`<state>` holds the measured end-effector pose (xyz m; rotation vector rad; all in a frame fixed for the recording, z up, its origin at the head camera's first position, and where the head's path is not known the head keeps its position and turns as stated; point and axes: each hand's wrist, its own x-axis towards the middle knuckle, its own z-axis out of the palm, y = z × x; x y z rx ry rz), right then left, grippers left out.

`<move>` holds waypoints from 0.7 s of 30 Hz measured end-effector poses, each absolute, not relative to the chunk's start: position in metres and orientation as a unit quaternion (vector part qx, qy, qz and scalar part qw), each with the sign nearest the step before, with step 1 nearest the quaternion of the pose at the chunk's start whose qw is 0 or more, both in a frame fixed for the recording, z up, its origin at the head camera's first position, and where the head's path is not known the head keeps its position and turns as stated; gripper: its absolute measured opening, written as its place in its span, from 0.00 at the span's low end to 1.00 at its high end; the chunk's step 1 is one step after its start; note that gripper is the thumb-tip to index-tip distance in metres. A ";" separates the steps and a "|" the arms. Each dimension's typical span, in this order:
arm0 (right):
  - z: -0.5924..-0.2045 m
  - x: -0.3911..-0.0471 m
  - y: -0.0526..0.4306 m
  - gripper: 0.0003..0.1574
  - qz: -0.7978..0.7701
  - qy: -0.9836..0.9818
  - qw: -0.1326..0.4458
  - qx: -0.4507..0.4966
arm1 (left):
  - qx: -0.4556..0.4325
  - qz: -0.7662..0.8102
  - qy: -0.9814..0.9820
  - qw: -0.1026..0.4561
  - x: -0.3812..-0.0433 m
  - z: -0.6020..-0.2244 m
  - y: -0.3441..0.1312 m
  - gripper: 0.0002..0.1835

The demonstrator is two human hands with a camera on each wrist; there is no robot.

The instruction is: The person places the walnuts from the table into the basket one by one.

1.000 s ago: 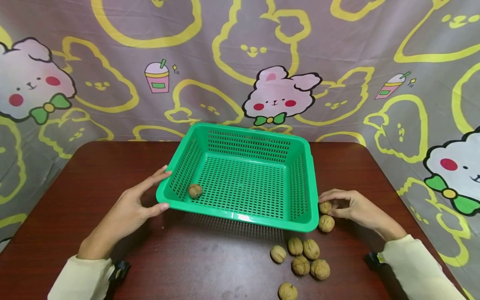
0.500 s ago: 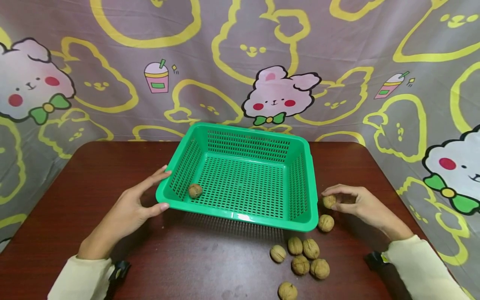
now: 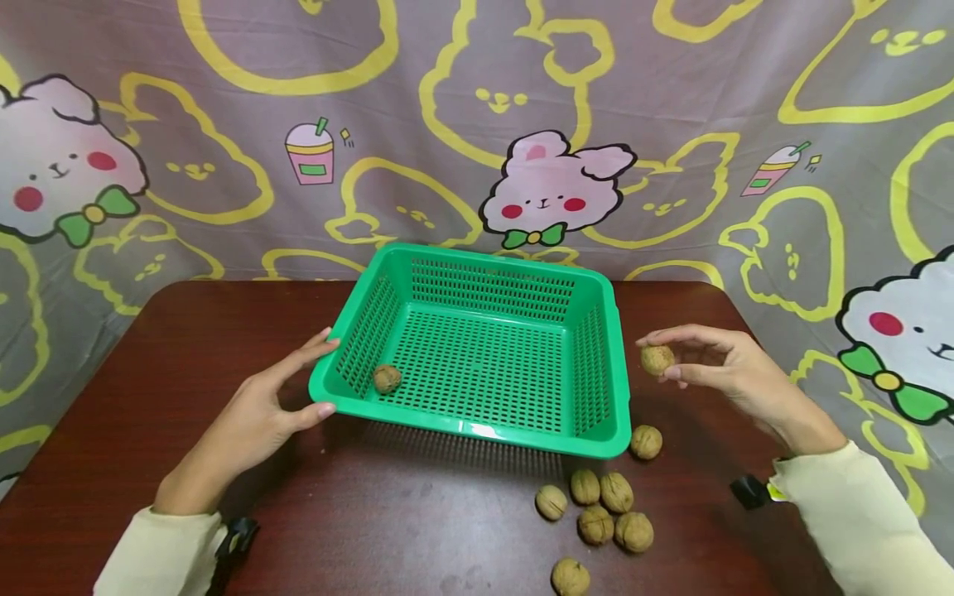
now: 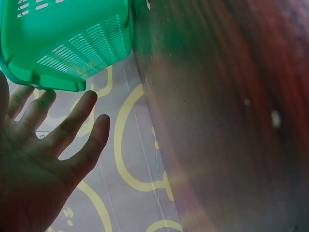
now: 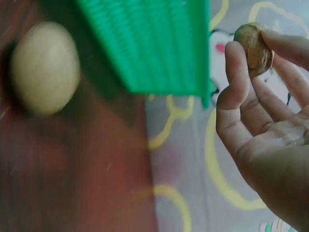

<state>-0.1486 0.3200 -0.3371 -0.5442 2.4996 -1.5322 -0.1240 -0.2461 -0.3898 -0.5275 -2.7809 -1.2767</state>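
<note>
A green slotted plastic basket (image 3: 477, 426) stands on a dark red table, and one walnut (image 3: 387, 378) lies in its near left corner. My left hand (image 3: 286, 389) rests with straight fingers against the basket's left front corner (image 4: 63, 84); it holds nothing. My right hand (image 3: 696, 360) is raised just right of the basket and pinches a walnut (image 3: 657, 359) between thumb and fingertips. The right wrist view shows that walnut (image 5: 254, 47) at my fingertips (image 5: 234, 58), beside the basket's wall (image 5: 159, 48).
Several loose walnuts (image 3: 602, 505) lie on the table (image 3: 417, 513) in front of the basket's right corner, one more (image 3: 645, 441) by that corner. A cartoon-print cloth (image 3: 477, 124) hangs behind the table. A small black object (image 3: 749, 491) lies near my right sleeve.
My right hand has picked one walnut off the table beside the basket and lifted it up and slightly away from me. The left hand and basket have not moved.
</note>
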 end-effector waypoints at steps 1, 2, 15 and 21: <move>-0.333 -0.150 0.316 0.22 -0.518 0.833 0.080 -0.178 | -0.170 -0.410 -0.896 0.019 -0.124 -0.390 -0.246 0.44; -0.328 -0.151 0.312 0.22 -0.524 0.830 0.082 -0.171 | -0.170 -0.410 -0.896 0.021 -0.124 -0.390 -0.246 0.44; -0.286 -0.191 0.232 0.19 -0.601 0.765 0.168 -0.160 | -0.172 -0.417 -0.892 0.025 -0.124 -0.392 -0.246 0.44; -0.287 -0.212 0.190 0.21 -0.608 0.749 0.205 -0.165 | -0.169 -0.409 -0.896 0.021 -0.125 -0.392 -0.246 0.44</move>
